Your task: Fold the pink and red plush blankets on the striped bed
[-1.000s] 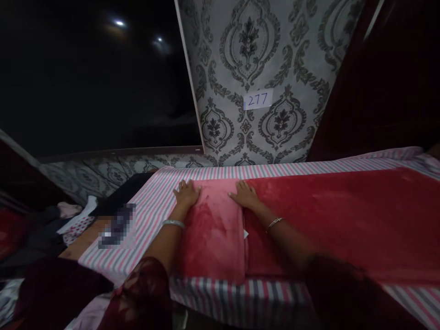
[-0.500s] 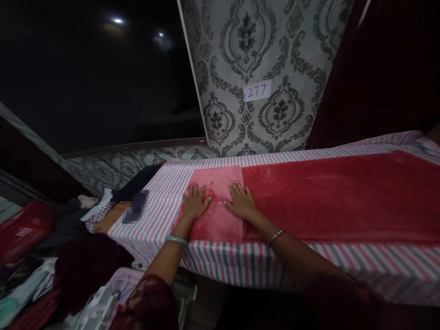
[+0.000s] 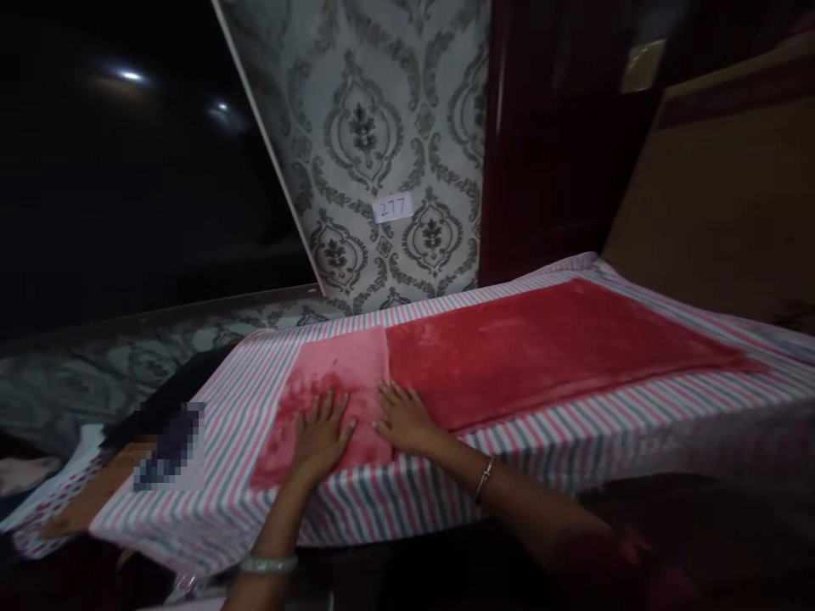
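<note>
A long red plush cloth [image 3: 509, 365] lies flat, with its left end folded over into a lighter pink flap [image 3: 344, 356]. My left hand [image 3: 323, 434] rests palm down on the left part of this flap, fingers spread. Darker streaks in the pile show around it. Flat against the flap's right side is my right hand [image 3: 406, 417], its fingers stretched out close to the fold's edge. Neither hand grips anything. Under the cloth is a striped pink, grey and white tablecloth [image 3: 222, 424].
A large dark screen [image 3: 140, 187] stands behind on the left, beside patterned wallpaper [image 3: 362, 127] bearing a paper label [image 3: 393, 207] marked 277. At the right rises a brown panel [image 3: 732, 178]. A blurred-out dark object [image 3: 169, 445] lies at the table's left end, near piled fabrics [image 3: 57, 492].
The view has swung right, showing more of the table's right end. Both hands have slid over the flap toward the near edge, leaving more dark streaks in the pile.
</note>
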The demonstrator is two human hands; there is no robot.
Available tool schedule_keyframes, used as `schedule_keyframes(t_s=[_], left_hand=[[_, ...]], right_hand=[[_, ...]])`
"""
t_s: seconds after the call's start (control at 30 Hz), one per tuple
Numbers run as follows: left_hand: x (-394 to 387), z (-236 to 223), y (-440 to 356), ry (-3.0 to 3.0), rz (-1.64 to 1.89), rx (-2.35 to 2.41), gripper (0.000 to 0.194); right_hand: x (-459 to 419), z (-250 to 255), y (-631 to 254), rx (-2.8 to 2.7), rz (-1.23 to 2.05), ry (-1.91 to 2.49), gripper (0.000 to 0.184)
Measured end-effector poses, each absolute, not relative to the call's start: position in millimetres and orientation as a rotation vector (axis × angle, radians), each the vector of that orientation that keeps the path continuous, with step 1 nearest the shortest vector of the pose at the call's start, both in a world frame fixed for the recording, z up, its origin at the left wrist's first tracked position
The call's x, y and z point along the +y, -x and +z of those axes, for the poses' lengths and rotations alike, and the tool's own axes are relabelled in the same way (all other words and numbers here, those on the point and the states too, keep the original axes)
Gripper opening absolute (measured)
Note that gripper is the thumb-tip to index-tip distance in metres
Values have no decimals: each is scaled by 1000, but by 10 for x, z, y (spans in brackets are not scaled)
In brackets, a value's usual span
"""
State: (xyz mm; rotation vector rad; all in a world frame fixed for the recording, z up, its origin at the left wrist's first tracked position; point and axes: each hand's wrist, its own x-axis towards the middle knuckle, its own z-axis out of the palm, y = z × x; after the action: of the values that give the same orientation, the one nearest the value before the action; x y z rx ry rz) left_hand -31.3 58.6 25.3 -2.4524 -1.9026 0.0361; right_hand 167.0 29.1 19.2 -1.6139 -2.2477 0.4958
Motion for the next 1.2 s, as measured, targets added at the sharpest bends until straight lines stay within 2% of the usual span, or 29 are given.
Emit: schedule_keyframes(t_s=[0.17, 0.27, 0.63, 0.87, 1.03, 1.2], left_hand=[[785, 202, 413, 2483, 43, -1910, 61], [991, 257, 360, 2543, -88, -1774, 61], [1276, 654, -1191, 2729, -29, -1390, 59], [1445, 456, -1707, 2789, -41, -1321, 61], [1379, 203, -1815, 2654, -71, -1271, 59], [1377, 156, -1803, 2577, -14, -1255, 59]], right_hand=[[205, 147, -2098, -2245, 437, 1600, 69], [85, 122, -2556, -2186, 316, 1690, 68], [-404, 97, -4692, -1593, 37, 2453, 59], [-631, 87, -5690, -1035, -79, 2721, 59], [-715, 77, -6153, -711, -149, 2739, 60], [-784, 111, -6479, -600, -97, 2717, 60]])
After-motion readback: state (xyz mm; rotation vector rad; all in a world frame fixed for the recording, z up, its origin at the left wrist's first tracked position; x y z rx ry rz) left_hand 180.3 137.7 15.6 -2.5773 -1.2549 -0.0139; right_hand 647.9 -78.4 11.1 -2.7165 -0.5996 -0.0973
